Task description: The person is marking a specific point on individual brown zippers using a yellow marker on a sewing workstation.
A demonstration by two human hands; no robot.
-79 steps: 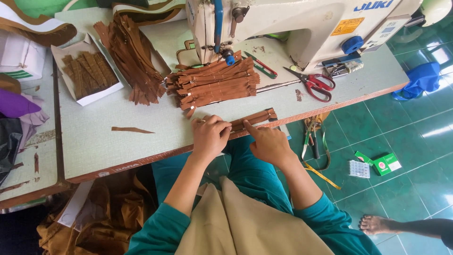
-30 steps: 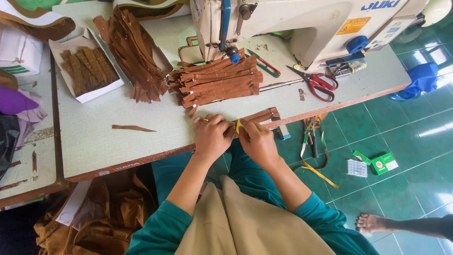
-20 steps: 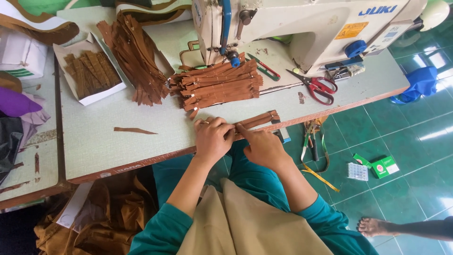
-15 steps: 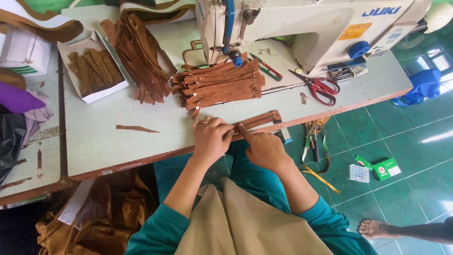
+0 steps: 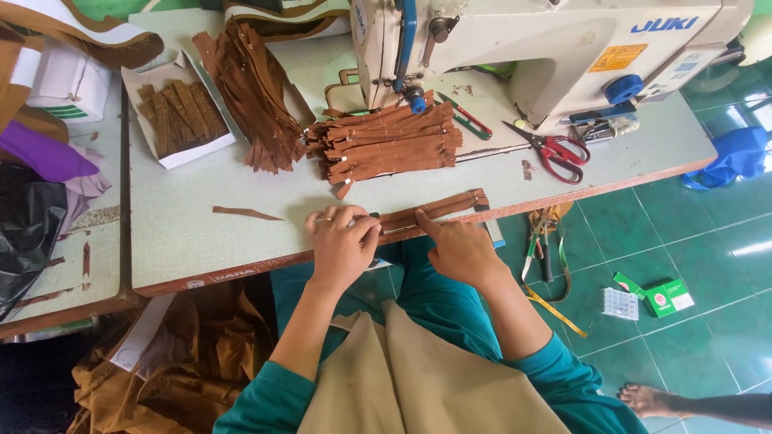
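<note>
Pressing down near the front edge of the table (image 5: 201, 241), the left hand (image 5: 342, 241) lies with bent fingers on one end of a brown zipper (image 5: 434, 210). The right hand (image 5: 458, 249) pins the middle of the same zipper with one straight finger; it is not wrapped around anything.

The zipper lies flat. Its long side runs left to right, and the far end tips up a little toward the sewing machine (image 5: 523, 48).

A white box (image 5: 165, 157) sits at the back left of the table with short brown strips (image 5: 181, 112) inside. Beside it a loose bunch of brown strips (image 5: 253, 96) spills over another open box.

A neat pile of brown zippers (image 5: 386, 145) rests just behind the hands, in front of the machine. Red scissors (image 5: 551, 151) lie to the right of the pile. One thin brown scrap (image 5: 245, 213) lies alone to the left of the left hand.

The table top is pale grey with a red-brown edge. The floor (image 5: 691, 241) has green tiles, and a small green box (image 5: 667, 296) lies on it. Someone's bare foot (image 5: 643, 399) shows at the bottom right.
</note>
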